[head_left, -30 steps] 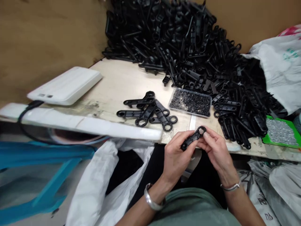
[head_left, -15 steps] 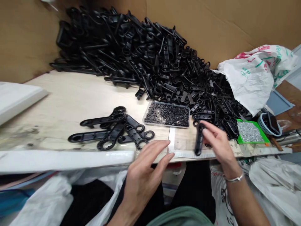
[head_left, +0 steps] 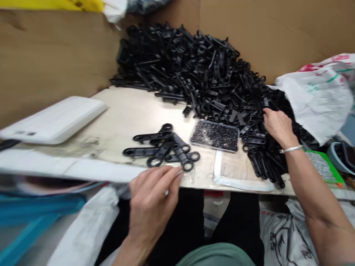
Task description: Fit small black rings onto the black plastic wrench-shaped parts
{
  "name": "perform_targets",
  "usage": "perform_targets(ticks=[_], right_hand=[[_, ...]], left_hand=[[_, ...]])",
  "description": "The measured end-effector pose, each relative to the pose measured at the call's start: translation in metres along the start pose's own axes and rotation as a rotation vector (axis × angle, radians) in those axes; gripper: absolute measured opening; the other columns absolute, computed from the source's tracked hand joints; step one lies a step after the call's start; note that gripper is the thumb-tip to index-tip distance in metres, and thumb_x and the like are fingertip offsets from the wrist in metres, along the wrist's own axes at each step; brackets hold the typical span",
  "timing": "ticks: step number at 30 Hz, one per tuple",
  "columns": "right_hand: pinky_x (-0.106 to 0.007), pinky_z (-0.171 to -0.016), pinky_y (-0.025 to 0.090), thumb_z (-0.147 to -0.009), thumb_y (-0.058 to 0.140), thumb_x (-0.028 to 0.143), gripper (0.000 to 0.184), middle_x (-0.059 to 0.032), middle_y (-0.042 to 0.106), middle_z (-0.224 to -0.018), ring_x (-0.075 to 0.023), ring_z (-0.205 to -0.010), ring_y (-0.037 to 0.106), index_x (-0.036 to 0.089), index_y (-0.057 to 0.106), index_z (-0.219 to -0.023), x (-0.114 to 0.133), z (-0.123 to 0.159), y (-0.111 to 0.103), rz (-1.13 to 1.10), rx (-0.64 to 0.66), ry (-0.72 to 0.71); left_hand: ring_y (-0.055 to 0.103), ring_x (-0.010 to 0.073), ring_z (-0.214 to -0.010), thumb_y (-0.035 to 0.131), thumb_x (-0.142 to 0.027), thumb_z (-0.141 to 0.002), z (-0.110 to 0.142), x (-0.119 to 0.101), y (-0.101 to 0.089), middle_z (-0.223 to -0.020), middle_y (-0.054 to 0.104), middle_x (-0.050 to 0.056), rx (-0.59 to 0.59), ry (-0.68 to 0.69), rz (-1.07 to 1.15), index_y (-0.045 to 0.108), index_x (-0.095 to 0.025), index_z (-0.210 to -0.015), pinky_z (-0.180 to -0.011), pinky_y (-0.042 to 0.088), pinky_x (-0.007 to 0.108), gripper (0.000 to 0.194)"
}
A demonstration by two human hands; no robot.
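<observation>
R hand (head_left: 279, 125), since shifted from table front (head_left: 201, 181), now at heap of blk parts (head_left: 205, 79), grip unclear; work apparently moves there. L hand (head_left: 152, 197) curled, contents unclear, nr blk-pt cluster (head_left: 163, 148).

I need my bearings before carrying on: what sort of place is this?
Probably a small-parts workshop: there's a heap of black parts, a clear box of tiny dark pieces, and a green tray of silvery bits.
</observation>
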State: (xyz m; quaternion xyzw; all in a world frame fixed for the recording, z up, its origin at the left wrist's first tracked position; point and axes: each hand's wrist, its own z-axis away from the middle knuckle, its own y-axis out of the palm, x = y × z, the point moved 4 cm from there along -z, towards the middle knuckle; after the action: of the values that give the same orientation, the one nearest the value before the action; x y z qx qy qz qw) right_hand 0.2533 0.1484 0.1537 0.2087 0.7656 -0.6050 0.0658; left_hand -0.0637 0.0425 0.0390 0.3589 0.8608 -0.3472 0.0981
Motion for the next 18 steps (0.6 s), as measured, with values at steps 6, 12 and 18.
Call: perform_targets(ticks=[6,12,18], right_hand=[[-0.046,-0.067,0.046,-0.097,0.046,0.030,0.033,-0.0222,0.069,-0.096,-0.0423,-0.097,0.063,0.014,0.074,-0.104,-0.001,-0.009,0.014,0.029,0.081,-0.071],[-0.046,-0.071,0.050,-0.095,0.051,0.032,0.029,-0.0185,0.070,-0.095,-0.0362,-0.091,0.065,0.016,0.073,-0.105,0.018,0.016,-0.003,-0.209,-0.161,-0.191],[-0.039,-0.084,0.055,-0.093,0.044,0.025,0.031,-0.0106,0.066,-0.115,-0.0258,-0.101,0.064,0.019,0.063,-0.117,0.134,0.085,0.017,-0.703,-0.078,-0.870]], left_hand=[[0.059,0.0205,-0.081,0.058,-0.016,-0.089,-0.001,0.001,0.001,-0.084,0.067,0.003,0.066,-0.058,-0.062,0.063,-0.021,-0.096,-0.078,0.042,0.036,0.010],[0.056,0.0221,-0.083,0.065,-0.022,-0.086,-0.003,-0.004,0.010,-0.086,0.065,0.005,0.192,-0.080,-0.154,0.064,-0.019,-0.094,-0.079,0.038,0.038,0.008],[0.054,0.0237,-0.099,0.065,-0.027,-0.087,-0.004,-0.010,0.021,-0.107,0.065,0.006,0.329,-0.065,-0.310,0.062,-0.019,-0.086,-0.089,0.035,0.042,0.008]])
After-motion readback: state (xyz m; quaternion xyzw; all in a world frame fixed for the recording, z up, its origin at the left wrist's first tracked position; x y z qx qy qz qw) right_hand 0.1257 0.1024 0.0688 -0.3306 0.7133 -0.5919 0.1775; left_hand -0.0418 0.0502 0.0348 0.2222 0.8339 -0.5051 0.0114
